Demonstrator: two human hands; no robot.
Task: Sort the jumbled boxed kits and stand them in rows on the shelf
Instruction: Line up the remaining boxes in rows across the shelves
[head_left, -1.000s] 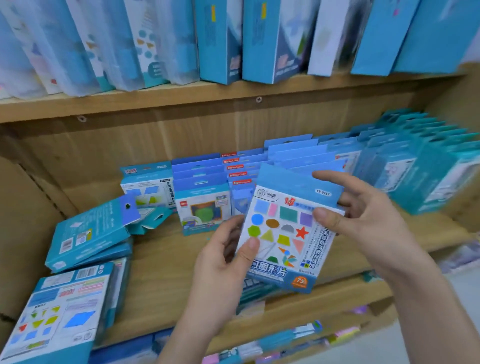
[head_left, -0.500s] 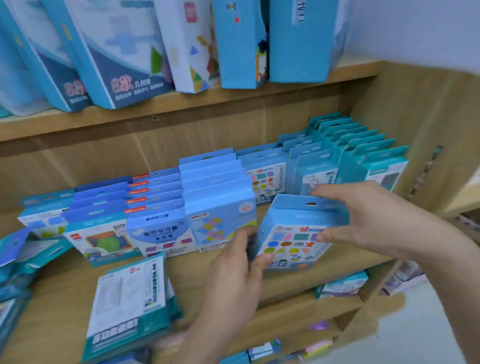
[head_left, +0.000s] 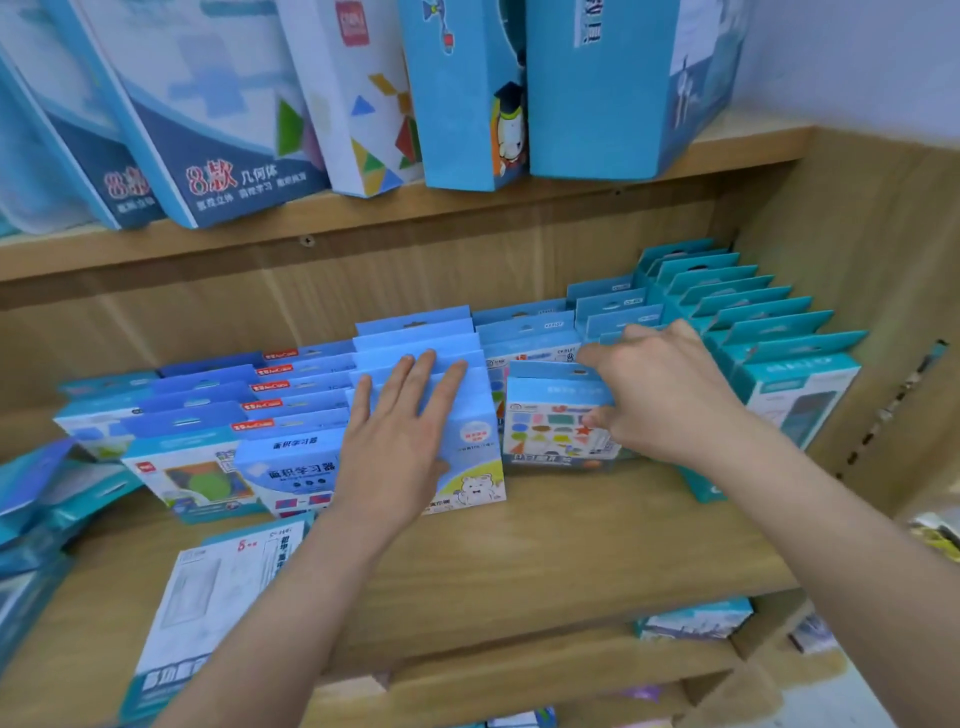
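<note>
Shelving (head_left: 571, 551) of pale wood-grain board fills the view, its middle level smooth and flat, with a side wall at the right. On the level above lean big boxes (head_left: 218, 130), tall glossy cardboard slabs in blue and white, one printed with coloured triangles. The middle level carries rows of small flat cardboard kits standing upright, each with a hang tab on top. A teal row (head_left: 779, 332) runs back along the right wall, a pale blue row (head_left: 415, 332) stands in the middle, and a darker blue row (head_left: 296, 387) with red labels stands left of it. At the front left a white-backed box (head_left: 218, 597) lies flat on the board, and at the far left edge teal boxes (head_left: 47, 499) lie tumbled on each other. The left hand (head_left: 400, 431) is open, fingers straight, palm pressed against the bear box (head_left: 475, 478) at the front of the pale blue row. The right hand (head_left: 670, 395) grips the shapes kit (head_left: 550, 421), thumb on its printed front, fingers curled over its top right corner. That kit stands upright on the board between the pale blue row and the teal row, just beside the bear box. Its face shows small coloured shapes, among them a red star.
</note>
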